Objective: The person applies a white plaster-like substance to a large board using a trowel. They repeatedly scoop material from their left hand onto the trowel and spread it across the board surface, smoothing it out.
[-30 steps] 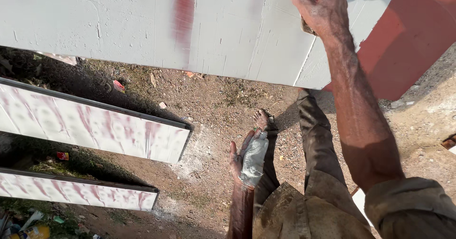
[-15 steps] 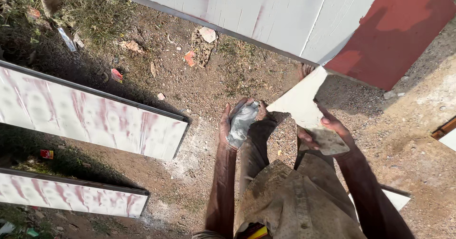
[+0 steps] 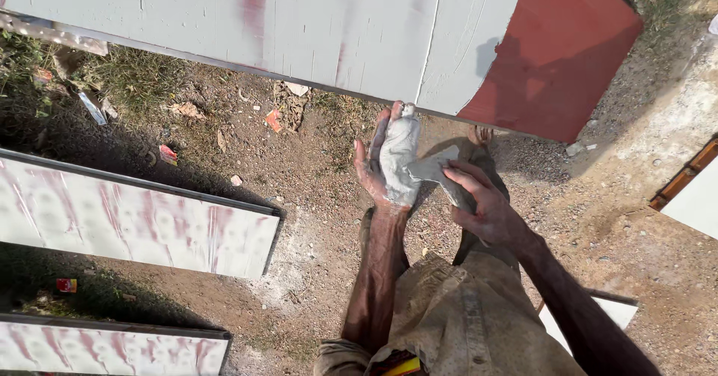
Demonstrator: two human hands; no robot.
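Nearby, grey panel (image 3: 299, 25), streaked boards (image 3: 134, 215), dirt ground (image 3: 314, 167)

Across the top of the frame runs a pale grey-white panel (image 3: 187, 25) with faint reddish vertical smears, and its right-hand part (image 3: 557, 54) is a flat brick red. At the left edge lie two white panels (image 3: 134, 215) streaked with pink and dark-framed, on brown dirt (image 3: 314, 174) dotted with small red and orange scraps. At centre, a light grey slab (image 3: 398, 159) coated in grey paste meets a grey-smeared blade (image 3: 441, 176), above khaki clothing (image 3: 456, 316) at the lower middle.
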